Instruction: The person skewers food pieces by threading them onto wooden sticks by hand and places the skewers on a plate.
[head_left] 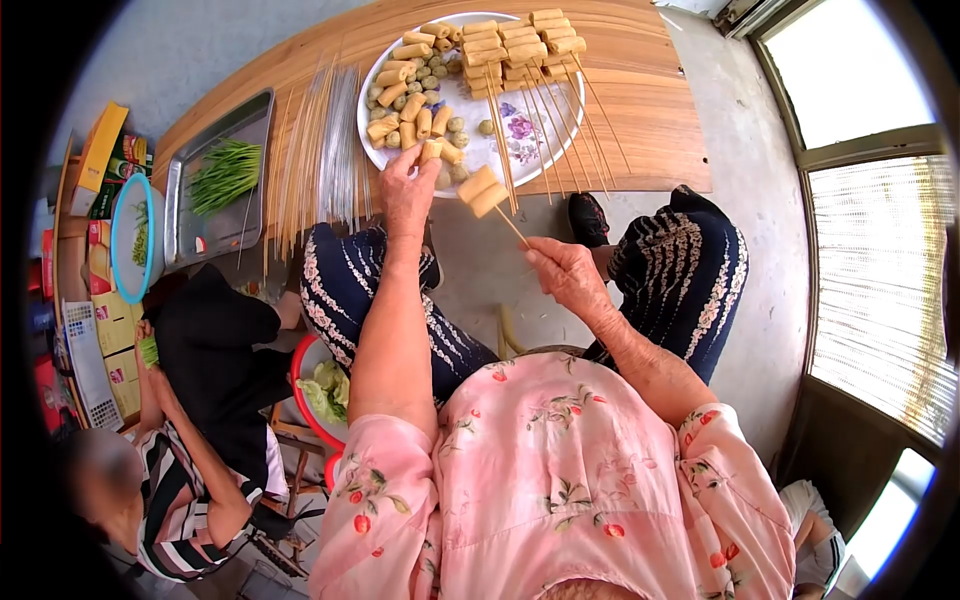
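My right hand (568,275) grips the lower end of a bamboo skewer (514,228). Two tan rolls, like rolled tofu skin (482,190), are threaded side by side at its upper end, just off the plate's near rim. At that rim, my left hand (408,195) pinches a single tan roll (432,149) between its fingertips. The round white plate (470,105) has a floral pattern. Loose rolls and small greenish balls (457,124) lie on its left side. Finished skewers of rolls (520,45) are stacked at its upper right, their sticks pointing toward me.
Bare bamboo skewers (292,170) and metal skewers (342,150) lie left of the plate on the wooden table (650,120). Beyond them stands a metal tray (180,235) with green stalks (225,175). Another person (190,470) sits at lower left, beside a red-rimmed basin (300,385).
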